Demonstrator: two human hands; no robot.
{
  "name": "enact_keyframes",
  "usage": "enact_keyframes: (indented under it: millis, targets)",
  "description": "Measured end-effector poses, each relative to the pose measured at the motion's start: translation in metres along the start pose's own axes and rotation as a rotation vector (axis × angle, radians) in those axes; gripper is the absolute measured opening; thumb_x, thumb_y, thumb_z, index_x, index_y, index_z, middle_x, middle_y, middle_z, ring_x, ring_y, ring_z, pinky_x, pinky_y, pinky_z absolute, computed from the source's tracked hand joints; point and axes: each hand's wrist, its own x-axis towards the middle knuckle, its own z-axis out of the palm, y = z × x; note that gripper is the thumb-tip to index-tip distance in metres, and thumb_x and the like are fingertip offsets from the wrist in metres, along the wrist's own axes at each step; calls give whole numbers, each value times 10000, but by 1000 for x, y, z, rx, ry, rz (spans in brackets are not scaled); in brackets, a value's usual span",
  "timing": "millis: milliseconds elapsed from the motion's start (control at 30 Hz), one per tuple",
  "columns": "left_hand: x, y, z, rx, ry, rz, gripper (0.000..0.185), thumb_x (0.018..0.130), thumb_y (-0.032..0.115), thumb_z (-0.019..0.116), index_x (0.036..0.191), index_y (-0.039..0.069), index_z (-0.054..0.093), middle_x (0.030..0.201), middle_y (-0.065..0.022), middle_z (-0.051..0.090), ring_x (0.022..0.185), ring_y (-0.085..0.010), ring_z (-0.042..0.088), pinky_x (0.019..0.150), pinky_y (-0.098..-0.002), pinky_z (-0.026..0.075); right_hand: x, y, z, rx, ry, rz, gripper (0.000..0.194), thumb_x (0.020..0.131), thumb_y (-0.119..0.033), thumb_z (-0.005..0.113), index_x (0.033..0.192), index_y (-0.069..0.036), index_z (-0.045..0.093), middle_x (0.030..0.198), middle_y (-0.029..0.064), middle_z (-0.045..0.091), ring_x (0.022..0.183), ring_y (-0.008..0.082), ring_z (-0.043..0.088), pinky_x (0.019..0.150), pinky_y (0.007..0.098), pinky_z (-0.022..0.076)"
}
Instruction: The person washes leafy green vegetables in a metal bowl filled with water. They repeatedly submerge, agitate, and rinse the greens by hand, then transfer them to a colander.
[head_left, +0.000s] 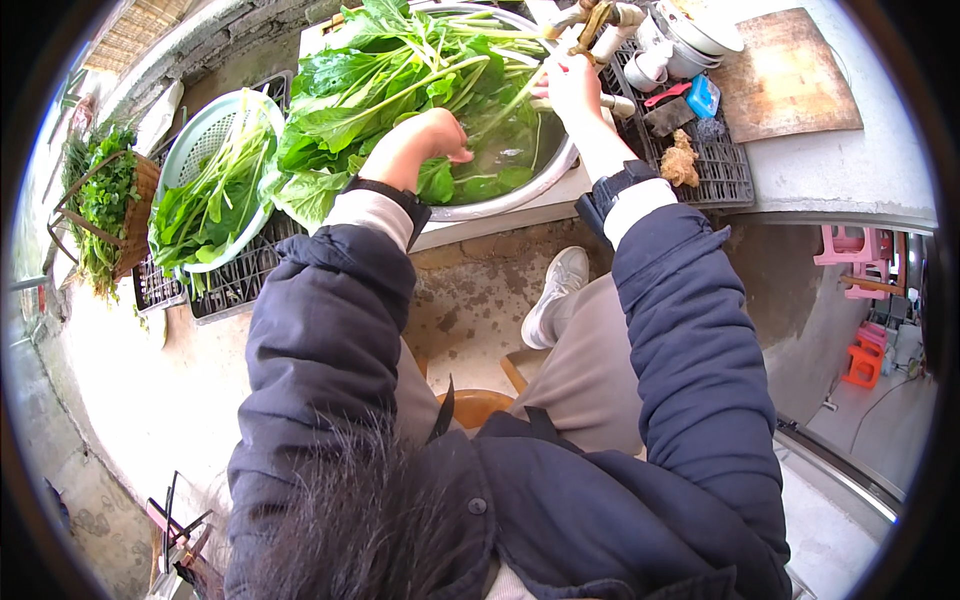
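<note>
A wide metal basin (541, 183) of water stands before me, heaped with long-stemmed leafy greens (352, 94). My left hand (439, 139) is low over the water with its fingers curled down. Its fingertips are partly hidden, so I cannot tell whether it holds anything. At the basin's right side, my right hand (574, 88) pinches a pale green stem (517, 97) that slopes down into the water. Just beyond that hand are a tap (591, 28) and its pale pipes. Several loose leaves (480, 186) float near the basin's front edge.
To the left, a pale green colander (225, 142) of greens rests on black plastic crates (225, 300), near a wicker basket (135, 214) of herbs. On the right lie a black crate (720, 172) with sponges and bowls (686, 45), and a wooden board (795, 75). A wooden stool (476, 405) is below me.
</note>
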Motion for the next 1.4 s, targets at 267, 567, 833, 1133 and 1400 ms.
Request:
enact_keyframes:
  millis: [267,567,833,1133,1400]
  targets:
    - [35,0,44,-793,252,23,290,689,176,779,945,61,706,815,-30,675,736,-124,598,722,-247,455,-27,-14,-5,90,-525,417,243,813,-110,676,994,42,616,829,108,638,686,174,637,658,280,565]
    - [17,11,35,-208,-32,-210,423,693,303,784,993,31,664,867,-82,663,632,-186,580,604,-332,451,-29,-2,7,-64,-296,273,142,818,-107,663,841,3,576,732,60,603,623,157,621,536,296,558]
    - [10,18,47,-466,224,-184,636,809,568,584,1015,-32,638,890,-159,646,744,-285,622,662,-421,483,-32,-6,8,223,-485,443,213,843,-103,630,977,-2,499,816,110,589,668,223,649,568,342,578]
    - [-7,16,42,-1147,107,-128,395,755,195,763,1053,35,557,990,-72,631,785,-146,631,592,-259,563,-14,-13,0,188,-132,326,71,840,-23,594,854,-2,528,739,92,579,620,187,619,562,332,586]
    - [12,12,50,-625,180,-307,393,756,403,723,805,22,635,579,-103,589,585,-202,582,490,-328,446,-18,7,9,163,-413,326,122,781,31,623,858,38,528,816,134,580,695,217,638,614,340,590]
